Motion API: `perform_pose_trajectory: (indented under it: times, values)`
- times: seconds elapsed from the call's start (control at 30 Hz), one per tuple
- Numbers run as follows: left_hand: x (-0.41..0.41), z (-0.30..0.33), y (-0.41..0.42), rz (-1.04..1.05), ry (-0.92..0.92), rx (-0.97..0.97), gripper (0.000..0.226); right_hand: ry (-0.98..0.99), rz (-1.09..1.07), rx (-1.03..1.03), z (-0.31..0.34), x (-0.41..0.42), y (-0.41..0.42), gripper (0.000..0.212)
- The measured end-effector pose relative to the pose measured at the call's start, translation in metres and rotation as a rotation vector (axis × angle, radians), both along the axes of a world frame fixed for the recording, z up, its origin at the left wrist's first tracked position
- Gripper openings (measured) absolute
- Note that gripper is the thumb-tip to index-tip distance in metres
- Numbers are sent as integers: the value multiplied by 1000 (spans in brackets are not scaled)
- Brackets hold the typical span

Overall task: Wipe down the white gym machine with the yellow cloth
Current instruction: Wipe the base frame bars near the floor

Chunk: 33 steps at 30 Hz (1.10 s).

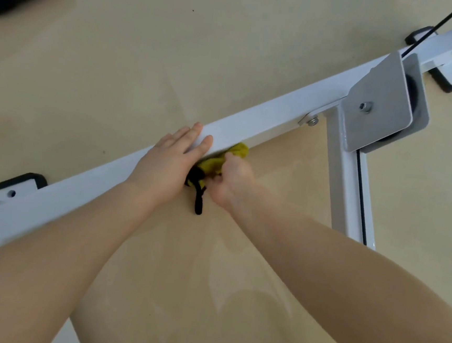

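The left hand (169,161) rests flat, fingers straight, on the white machine bar (265,117). Just right of it, the right hand (231,181) grips the bunched yellow cloth (220,160), pressed against the bar's near side.

A single wide-angle camera sits on the person's head and looks steeply down at the floor (119,60), so the view is almost a top-down one. It is close: both forearms enter from the bottom edge, at about 7 and 5 o'clock, and fill much of the lower half. The white frame bar (251,124) crosses the picture from 8 o'clock to 2 o'clock, with the left hand (171,161) and right hand (232,182) meeting just below centre. Straight lines seem to bow slightly toward the edges, probably from the lens. There is no second view to overlap with it.
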<state>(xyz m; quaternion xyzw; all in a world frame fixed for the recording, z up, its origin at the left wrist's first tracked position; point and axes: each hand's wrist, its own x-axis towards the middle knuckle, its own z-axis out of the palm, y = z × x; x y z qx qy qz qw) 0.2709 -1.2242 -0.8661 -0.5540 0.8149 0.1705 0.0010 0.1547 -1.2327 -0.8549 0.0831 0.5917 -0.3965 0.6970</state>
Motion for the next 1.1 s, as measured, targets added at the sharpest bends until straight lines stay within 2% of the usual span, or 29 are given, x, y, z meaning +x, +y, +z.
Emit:
perform_pose_trajectory:
  times: [0.1, 0.23, 0.4, 0.47, 0.6, 0.67, 0.73, 0.83, 0.93, 1.0, 1.1]
  values:
    - [1, -5, 2, 11, 11, -23, 70, 165, -206, 32, 8, -31, -27, 41]
    - [1, -8, 5, 18, 20, -40, 73, 240, -253, 49, 7, -52, -40, 37]
    - [-2, 2, 5, 11, -51, 8, 66, 87, -71, -54, 21, -1, 2, 21]
    - [-2, 8, 0, 20, -68, 62, 68, 42, 30, -56, 25, 15, 21, 27]
    - [0, 20, 7, -1, -140, 12, 66, 174, 156, 9, 33, -6, 16, 18]
    - [11, 22, 32, 39, -79, -46, 69, 315, 176, 32, 41, -23, 5, 26]
    - [28, 20, 65, 120, 0, -45, 71, 368, 153, 30, 42, -25, 1, 39]
    - [55, 21, 100, 206, -38, 14, 69, 220, 99, -18, 35, -1, 11, 34]
    - [73, 25, 118, 331, -123, 102, 66, 78, 266, -92, 23, 48, 44, 23]
    - [83, 26, 129, 398, -176, 140, 68, -33, 304, -54, 20, 79, 66, 16]
    - [97, 22, 145, 458, -253, 129, 71, -103, 237, 58, 21, 93, 71, 26]
